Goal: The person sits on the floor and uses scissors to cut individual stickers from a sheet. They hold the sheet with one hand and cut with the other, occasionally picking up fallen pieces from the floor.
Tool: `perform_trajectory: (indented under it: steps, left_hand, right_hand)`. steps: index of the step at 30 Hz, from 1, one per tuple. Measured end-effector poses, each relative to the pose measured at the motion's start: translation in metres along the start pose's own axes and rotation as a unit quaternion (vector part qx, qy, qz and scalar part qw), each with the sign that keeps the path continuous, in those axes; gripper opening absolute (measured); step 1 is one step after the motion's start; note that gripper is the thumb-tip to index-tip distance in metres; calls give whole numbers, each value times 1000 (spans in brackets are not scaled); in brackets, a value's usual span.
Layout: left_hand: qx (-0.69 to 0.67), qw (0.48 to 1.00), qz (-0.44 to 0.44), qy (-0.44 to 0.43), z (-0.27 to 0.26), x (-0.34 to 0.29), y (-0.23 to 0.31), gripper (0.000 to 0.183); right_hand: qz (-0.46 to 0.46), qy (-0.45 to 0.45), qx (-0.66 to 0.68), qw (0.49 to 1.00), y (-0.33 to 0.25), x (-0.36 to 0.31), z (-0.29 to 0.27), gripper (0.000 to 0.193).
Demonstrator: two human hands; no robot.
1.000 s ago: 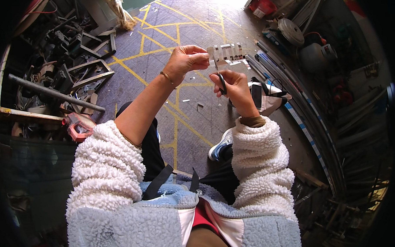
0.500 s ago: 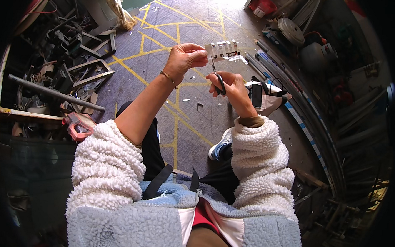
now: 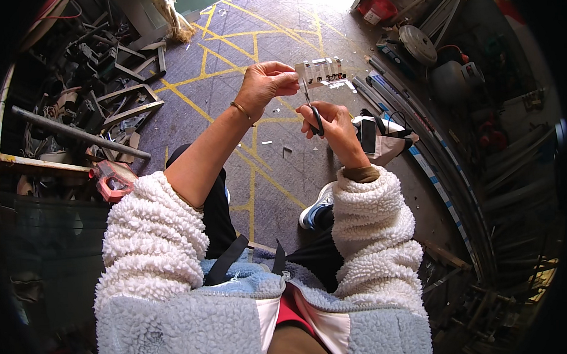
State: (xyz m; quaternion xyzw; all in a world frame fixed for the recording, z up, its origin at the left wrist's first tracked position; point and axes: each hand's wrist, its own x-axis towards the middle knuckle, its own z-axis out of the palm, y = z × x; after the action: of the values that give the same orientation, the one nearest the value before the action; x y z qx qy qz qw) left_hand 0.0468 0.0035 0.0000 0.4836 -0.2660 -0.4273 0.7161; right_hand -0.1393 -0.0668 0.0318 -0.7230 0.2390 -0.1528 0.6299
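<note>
Workshop floor (image 3: 275, 205), dark, marked with crossing yellow lines, lit brightly at its far end.

Item: one small pale sheet (image 3: 320, 71), banded, dark print along its lower edge; raised above the floor, extending rightward from the left grip.

Left hand (image 3: 271, 82): thumb and fingers pinched on the sheet's left end. Bracelet (image 3: 240, 110) on the wrist, just below the grip.

Right hand (image 3: 331, 120): fingers closed on the dark handles of scissors (image 3: 317, 118), below and to the right of the left grip. Blades point up to the sheet's left portion, close beside the left fingertips; whether they part or meet, too small to tell.

Just right of the right grip: a phone (image 3: 369, 138), dark-faced, on a white and black bag (image 3: 392, 149).

Below both grips: paper scraps (image 3: 267, 142) on the floor; nearer the body, one white and blue shoe (image 3: 319, 207).

Farther right of the grips: long bars (image 3: 412, 107), laid side by side; beyond them, a round pale lid (image 3: 418, 45) and a red container (image 3: 382, 10).

Well left of the grips: metal frames (image 3: 131, 104), a long pipe (image 3: 76, 130), a red plastic piece (image 3: 114, 180).
</note>
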Motion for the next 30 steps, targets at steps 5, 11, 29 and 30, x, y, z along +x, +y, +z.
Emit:
perform_trajectory:
  steps: [5,11,29,30]
  left_hand:
    - [-2,1000,8,2,-1,1,0,14]
    - [4,1000,5,0,-4,1,1,14]
    - [-4,999,-17,-35,-4,1,1,13]
    - [-4,999,-19,-36,-4,1,1,13]
  right_hand:
    - [-3,0,7,1000,4,0,1,31]
    - [-11,26,3,1000,6,0,5,27]
    - [-12,48,10,999,11,4,7,28]
    - [-12,46,9,999,11,4,7,27]
